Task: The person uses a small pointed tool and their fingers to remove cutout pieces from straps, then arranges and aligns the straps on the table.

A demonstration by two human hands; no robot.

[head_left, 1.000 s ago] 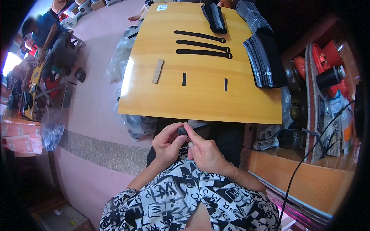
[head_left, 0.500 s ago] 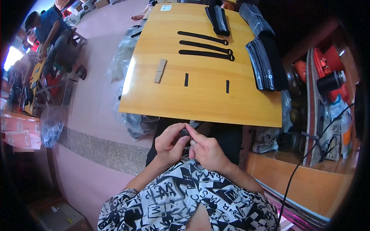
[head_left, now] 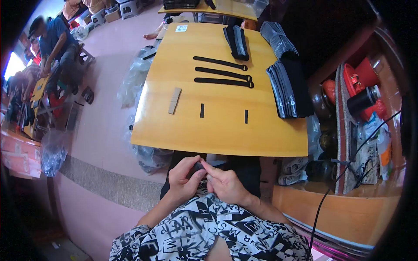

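My left hand (head_left: 185, 178) and my right hand (head_left: 227, 184) meet just below the table's near edge, over my lap. Both are closed, fingertips pressed together around a small dark piece (head_left: 199, 166). Most of that piece is hidden by the fingers, so its kind is unclear. On the yellow wooden table (head_left: 217, 141) ahead lie two short black strips (head_left: 202, 110) and a narrow strip of cardboard (head_left: 174, 101). Farther back, three long black straps (head_left: 222, 73) with looped ends are laid side by side.
Stacked black-and-grey fabric pieces (head_left: 283, 93) line the table's right side, with a smaller bundle (head_left: 236, 42) and a grey bundle (head_left: 279, 39) behind. Plastic bags (head_left: 137, 76) lie left. A cable (head_left: 324, 204) hangs at right by a cluttered shelf. Another person (head_left: 58, 41) sits far left.
The view has tilted up, so the table appears lower and a second table shows behind it. My hands stay together around the small dark piece, which is now more covered by the fingers.
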